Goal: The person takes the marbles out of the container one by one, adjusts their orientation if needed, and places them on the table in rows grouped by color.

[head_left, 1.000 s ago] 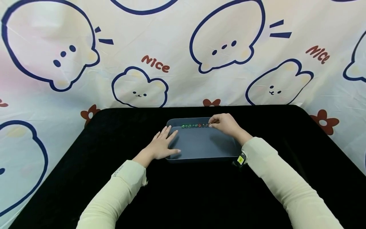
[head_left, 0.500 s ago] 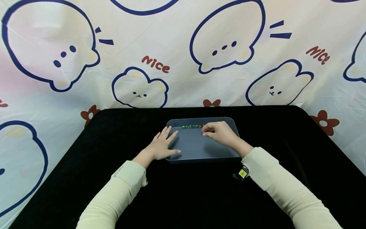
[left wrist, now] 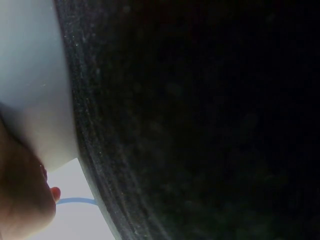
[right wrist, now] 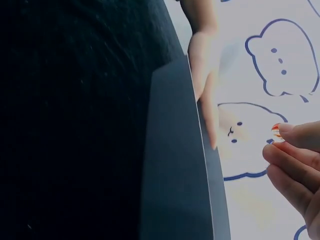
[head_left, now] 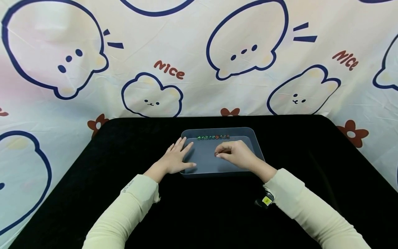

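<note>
A shallow grey tray (head_left: 248,130) lies on the black-covered table. Along its far side runs a straight row of several small glass marbles (head_left: 206,137), mostly green, with a red one and darker ones toward the right. My left hand (head_left: 175,159) rests over the tray's left end with its fingers spread. Above the middle of the tray, my right hand (head_left: 237,154) pinches a small marble (right wrist: 276,131) between thumb and forefinger; it looks clear with orange-red in the right wrist view. In the left wrist view only part of the left hand (left wrist: 25,195) shows.
Black cloth (head_left: 199,211) covers the table around the tray. Behind it hangs a pale curtain (head_left: 199,93) with cartoon prints. A dark device with a yellow label (head_left: 266,200) sits at the right wrist.
My right hand has moved from the right end of the marble row toward me and slightly left, with a marble in its fingertips. The left hand has stayed still.
</note>
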A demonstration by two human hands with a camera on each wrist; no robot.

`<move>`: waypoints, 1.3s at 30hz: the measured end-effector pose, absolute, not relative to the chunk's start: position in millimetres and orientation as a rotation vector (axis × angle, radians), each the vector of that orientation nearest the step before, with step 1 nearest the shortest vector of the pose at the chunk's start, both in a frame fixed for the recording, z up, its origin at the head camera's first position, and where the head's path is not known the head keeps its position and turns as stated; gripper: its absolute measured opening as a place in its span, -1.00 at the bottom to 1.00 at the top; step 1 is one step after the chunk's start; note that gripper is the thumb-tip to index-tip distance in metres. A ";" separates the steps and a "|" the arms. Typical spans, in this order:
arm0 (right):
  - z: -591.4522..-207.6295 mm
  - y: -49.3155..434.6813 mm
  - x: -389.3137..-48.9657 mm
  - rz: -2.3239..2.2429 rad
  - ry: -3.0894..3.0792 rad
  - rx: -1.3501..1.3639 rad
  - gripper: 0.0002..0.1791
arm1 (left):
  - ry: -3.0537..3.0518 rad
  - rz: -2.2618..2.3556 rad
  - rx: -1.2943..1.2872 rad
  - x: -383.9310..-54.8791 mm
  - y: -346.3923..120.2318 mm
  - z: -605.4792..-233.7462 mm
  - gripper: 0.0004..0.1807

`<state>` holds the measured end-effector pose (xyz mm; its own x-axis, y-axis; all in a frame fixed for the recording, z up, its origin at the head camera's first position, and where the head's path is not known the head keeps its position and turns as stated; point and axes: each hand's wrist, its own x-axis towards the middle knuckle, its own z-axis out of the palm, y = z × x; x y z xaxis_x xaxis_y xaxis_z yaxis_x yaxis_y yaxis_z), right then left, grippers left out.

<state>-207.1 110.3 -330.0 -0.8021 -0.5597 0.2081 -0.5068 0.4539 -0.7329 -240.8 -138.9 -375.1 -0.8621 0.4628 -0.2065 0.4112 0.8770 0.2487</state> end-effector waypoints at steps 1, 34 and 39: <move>-330.1 109.6 -205.6 -1.290 2.623 -0.978 -0.88 | 2.787 0.289 0.663 -241.0 -139.0 -375.1 -0.10; -352.5 82.8 -169.5 -1.514 2.262 -1.063 -0.83 | 2.783 0.308 0.670 -240.5 -138.7 -374.7 -0.10; -353.0 78.9 -165.5 -1.534 2.229 -1.086 -0.83 | 2.791 0.306 0.667 -240.9 -138.3 -376.0 -0.10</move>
<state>-165.5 78.9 -353.0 -0.7004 -0.6803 0.2158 -0.4445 0.1793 -0.8776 -240.9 -138.3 -376.0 -0.8625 0.4664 -0.1966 0.4127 0.8729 0.2603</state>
